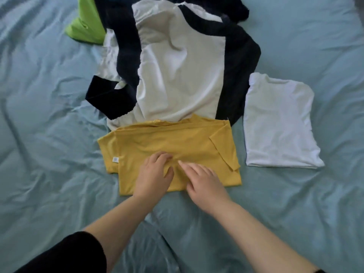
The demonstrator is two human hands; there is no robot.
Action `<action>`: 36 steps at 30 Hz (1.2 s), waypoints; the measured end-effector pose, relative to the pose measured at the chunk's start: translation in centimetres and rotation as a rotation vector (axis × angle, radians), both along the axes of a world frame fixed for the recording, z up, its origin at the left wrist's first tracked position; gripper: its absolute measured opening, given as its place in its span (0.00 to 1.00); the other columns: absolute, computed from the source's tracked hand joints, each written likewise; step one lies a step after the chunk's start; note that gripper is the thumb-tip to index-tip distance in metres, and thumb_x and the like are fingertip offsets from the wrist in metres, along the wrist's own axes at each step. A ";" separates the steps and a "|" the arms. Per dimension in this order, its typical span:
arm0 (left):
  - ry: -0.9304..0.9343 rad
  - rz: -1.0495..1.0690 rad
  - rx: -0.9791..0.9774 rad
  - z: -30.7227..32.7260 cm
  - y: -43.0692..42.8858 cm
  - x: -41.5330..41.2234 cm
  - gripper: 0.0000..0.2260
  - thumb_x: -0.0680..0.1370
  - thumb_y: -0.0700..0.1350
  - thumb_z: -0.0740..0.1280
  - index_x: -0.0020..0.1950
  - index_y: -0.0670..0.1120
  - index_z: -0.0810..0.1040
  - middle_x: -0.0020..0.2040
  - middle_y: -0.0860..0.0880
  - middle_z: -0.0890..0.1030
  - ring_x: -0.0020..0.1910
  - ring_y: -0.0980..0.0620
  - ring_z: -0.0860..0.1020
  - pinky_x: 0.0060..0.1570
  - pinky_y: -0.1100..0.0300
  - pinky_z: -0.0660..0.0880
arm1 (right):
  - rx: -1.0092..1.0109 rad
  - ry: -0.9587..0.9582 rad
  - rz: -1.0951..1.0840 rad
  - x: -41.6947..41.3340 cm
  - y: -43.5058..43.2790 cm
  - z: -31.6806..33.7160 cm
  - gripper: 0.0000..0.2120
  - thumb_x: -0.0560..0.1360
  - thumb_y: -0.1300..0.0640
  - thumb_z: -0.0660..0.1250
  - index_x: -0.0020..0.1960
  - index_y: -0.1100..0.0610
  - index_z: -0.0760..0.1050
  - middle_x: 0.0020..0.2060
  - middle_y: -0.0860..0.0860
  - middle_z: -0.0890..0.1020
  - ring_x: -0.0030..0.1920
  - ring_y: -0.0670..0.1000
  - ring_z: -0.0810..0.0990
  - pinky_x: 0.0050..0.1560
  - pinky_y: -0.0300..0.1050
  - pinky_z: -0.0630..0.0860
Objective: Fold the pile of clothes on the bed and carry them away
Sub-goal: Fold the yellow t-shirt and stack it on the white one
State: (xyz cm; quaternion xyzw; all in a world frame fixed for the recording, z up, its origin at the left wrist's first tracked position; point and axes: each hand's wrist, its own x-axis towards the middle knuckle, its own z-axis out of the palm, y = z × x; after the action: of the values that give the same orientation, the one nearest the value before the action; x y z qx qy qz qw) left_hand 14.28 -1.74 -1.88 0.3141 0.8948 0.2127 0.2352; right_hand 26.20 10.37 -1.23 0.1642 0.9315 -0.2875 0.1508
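A partly folded yellow shirt (177, 146) lies on the bed in front of me, its white label showing at the left edge. My left hand (154, 175) rests on its near middle, with curled fingers and thumb pinching a ridge of the cloth. Beside it, my right hand (203, 180) lies on the shirt with its fingers stretched out and pressing down. Behind the shirt sprawls an unfolded white and navy garment (177, 71), and a lime green garment (86, 26) sticks out at the far left. A folded white shirt (279, 123) lies to the right.
The bed is covered by a wrinkled pale blue sheet (49, 115) that spreads wide on both sides and in front of the clothes. More dark navy cloth (232, 8) is bunched at the far end of the pile.
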 end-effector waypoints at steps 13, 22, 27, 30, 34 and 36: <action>-0.438 1.139 0.245 -2.4 -9.0 -6.5 0.27 0.71 0.51 0.75 0.66 0.47 0.69 0.58 0.48 0.78 0.57 0.48 0.77 0.59 0.55 0.72 | -0.634 -0.044 -0.262 -16.0 -8.0 -0.5 0.19 0.78 0.63 0.60 0.68 0.56 0.71 0.62 0.51 0.78 0.62 0.49 0.75 0.60 0.38 0.70; -0.526 1.132 0.245 -3.0 -9.1 -8.0 0.13 0.76 0.56 0.69 0.35 0.51 0.75 0.31 0.54 0.77 0.32 0.55 0.75 0.30 0.60 0.66 | -0.398 0.035 -0.372 -19.1 -7.0 -1.6 0.17 0.78 0.63 0.59 0.65 0.55 0.74 0.58 0.49 0.79 0.55 0.45 0.75 0.55 0.37 0.69; -0.504 1.131 0.256 -2.8 -10.4 -8.2 0.17 0.76 0.54 0.68 0.30 0.51 0.68 0.21 0.57 0.67 0.24 0.58 0.66 0.26 0.63 0.60 | -0.281 0.049 -0.344 -19.6 -7.8 -1.3 0.10 0.77 0.61 0.63 0.54 0.53 0.80 0.50 0.46 0.80 0.49 0.45 0.75 0.44 0.32 0.68; -0.500 1.046 0.336 -2.7 -10.7 -8.0 0.09 0.76 0.53 0.69 0.39 0.52 0.76 0.30 0.57 0.75 0.32 0.55 0.73 0.31 0.61 0.68 | -0.300 -0.035 -0.293 -20.9 -9.7 -1.2 0.09 0.76 0.57 0.66 0.54 0.58 0.79 0.46 0.47 0.79 0.52 0.50 0.79 0.46 0.37 0.71; -0.526 0.961 0.457 -2.5 -10.5 -7.2 0.08 0.74 0.41 0.69 0.47 0.54 0.77 0.44 0.50 0.82 0.44 0.51 0.80 0.42 0.56 0.75 | -0.179 -0.233 -0.300 -22.6 -12.5 -1.8 0.34 0.69 0.41 0.71 0.65 0.63 0.69 0.61 0.57 0.72 0.63 0.57 0.72 0.61 0.48 0.70; -0.489 0.949 0.432 -2.7 -10.4 -6.5 0.10 0.72 0.39 0.67 0.43 0.54 0.75 0.45 0.50 0.81 0.43 0.53 0.77 0.39 0.60 0.70 | -0.071 -0.278 -0.285 -22.9 -13.5 -2.0 0.36 0.67 0.43 0.72 0.66 0.62 0.65 0.64 0.58 0.68 0.66 0.58 0.68 0.64 0.48 0.67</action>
State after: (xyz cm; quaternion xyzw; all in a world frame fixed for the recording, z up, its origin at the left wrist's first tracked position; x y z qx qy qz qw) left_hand 7.76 -12.13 -4.60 -0.1394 0.7937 0.5393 0.2445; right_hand 3.26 -3.12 -3.27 0.3269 0.8584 -0.3132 0.2413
